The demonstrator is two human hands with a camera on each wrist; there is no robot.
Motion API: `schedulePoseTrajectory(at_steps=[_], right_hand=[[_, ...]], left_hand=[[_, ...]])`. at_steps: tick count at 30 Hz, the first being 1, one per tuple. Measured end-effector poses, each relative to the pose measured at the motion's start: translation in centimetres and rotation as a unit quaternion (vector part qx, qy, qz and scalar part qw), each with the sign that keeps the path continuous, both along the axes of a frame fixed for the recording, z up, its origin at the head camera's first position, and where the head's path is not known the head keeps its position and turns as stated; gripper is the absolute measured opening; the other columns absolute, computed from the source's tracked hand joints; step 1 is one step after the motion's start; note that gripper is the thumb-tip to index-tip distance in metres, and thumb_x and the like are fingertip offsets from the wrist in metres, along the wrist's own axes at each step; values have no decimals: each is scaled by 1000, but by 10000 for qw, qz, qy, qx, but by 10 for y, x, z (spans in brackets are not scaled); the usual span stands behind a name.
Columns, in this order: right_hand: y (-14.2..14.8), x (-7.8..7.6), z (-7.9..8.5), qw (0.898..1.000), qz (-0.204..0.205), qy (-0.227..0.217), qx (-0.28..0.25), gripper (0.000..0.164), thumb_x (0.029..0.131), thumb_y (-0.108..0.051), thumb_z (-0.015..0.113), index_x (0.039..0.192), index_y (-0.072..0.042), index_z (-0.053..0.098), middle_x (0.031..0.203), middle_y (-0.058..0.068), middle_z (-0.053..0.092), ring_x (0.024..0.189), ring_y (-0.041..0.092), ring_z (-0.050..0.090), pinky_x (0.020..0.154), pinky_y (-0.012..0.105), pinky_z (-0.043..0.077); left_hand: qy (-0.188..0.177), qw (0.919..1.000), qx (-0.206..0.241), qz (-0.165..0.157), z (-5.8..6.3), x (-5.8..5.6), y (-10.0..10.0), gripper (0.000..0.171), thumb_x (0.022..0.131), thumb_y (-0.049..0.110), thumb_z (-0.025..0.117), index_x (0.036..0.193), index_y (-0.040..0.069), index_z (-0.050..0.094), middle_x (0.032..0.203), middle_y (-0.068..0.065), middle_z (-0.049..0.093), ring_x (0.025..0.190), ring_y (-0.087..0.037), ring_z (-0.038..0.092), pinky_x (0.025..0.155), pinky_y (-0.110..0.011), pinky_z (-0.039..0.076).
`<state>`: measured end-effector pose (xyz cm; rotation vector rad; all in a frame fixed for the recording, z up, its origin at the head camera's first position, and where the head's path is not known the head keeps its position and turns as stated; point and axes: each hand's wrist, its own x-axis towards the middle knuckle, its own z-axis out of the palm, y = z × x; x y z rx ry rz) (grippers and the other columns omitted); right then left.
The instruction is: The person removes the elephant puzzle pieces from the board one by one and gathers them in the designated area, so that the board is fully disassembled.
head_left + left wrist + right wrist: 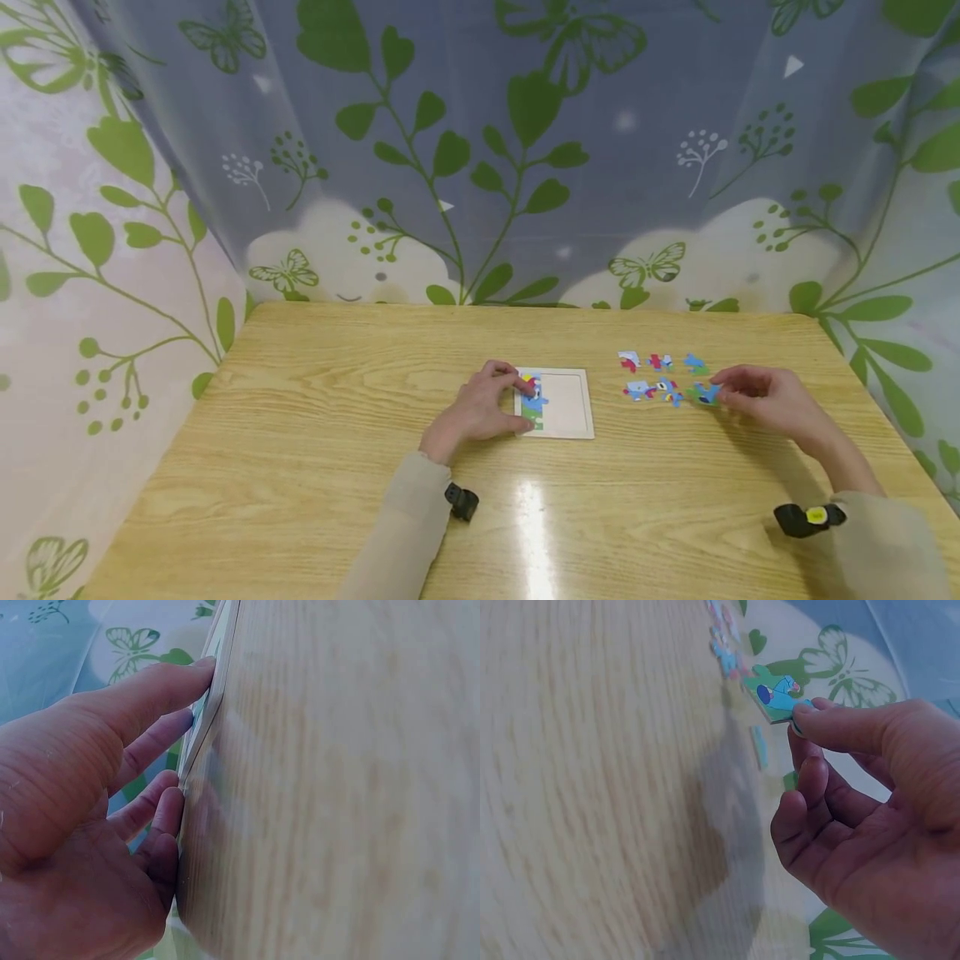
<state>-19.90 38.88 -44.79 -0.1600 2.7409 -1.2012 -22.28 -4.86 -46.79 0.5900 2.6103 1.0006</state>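
A square puzzle tray (567, 404) with a pale rim lies on the table, its left strip filled with joined colourful pieces (531, 410). My left hand (480, 406) rests at the tray's left side, thumb low and forefinger higher up over the pieces. In the left wrist view, the thumb (161, 684) touches the tray's edge (214, 697), the other fingers lying loosely bent beside it. Between thumb and forefinger, my right hand (772, 404) pinches a green and blue puzzle piece (776, 697), tilted and raised off the table in the right wrist view.
Several loose puzzle pieces lie in two rows right of the tray, among them a red and white piece (629, 360), a blue and green piece (696, 363) and a blue and yellow piece (669, 392). The wooden table (315, 433) ends at a leaf-patterned curtain (480, 167).
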Motion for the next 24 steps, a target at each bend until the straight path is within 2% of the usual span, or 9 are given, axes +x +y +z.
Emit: schedulePoseTrajectory(at_steps=[6, 12, 24], right_hand=[[4, -6, -4, 9997, -48, -219, 14, 34, 102, -23, 64, 127, 1, 64, 96, -9, 72, 79, 8, 62, 62, 29, 50], [5, -11, -8, 9996, -24, -214, 163, 34, 103, -23, 62, 127, 1, 64, 98, -4, 72, 76, 8, 58, 60, 29, 49], [2, -17, -9, 9978, 6, -158, 640, 33, 103, -24, 61, 126, 0, 66, 104, 12, 70, 80, 3, 60, 62, 27, 51]], left_hand=[[-8, 10000, -1, -16, -1, 0, 0, 40, 87, 31, 81, 124, 23, 69, 154, -7, 40, 142, -37, 38, 118, -58, 28], [-17, 10000, -47, -22, 0, 0, 0, 40, 87, 31, 80, 125, 23, 68, 155, -7, 39, 143, -37, 37, 118, -58, 27], [-62, 10000, -57, -8, 1, -1, 0, 41, 87, 31, 81, 125, 22, 69, 154, -7, 40, 142, -37, 38, 117, -60, 28]])
